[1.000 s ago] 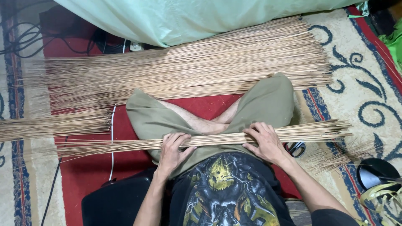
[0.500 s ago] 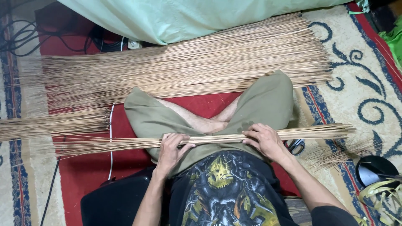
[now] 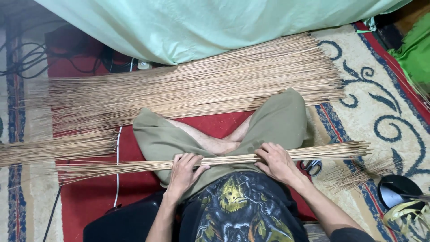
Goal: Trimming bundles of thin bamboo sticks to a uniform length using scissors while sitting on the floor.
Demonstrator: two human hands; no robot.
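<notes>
Across the lap, stick bundle (image 3: 215, 160)

scissors (image 3: 312, 166) half hidden; bound bundle (image 3: 53, 148) cut off left

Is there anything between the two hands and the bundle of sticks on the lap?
Nothing visible. The left hand and the right hand both rest directly on the bundle, fingers curled over it where it crosses the lap.
</notes>
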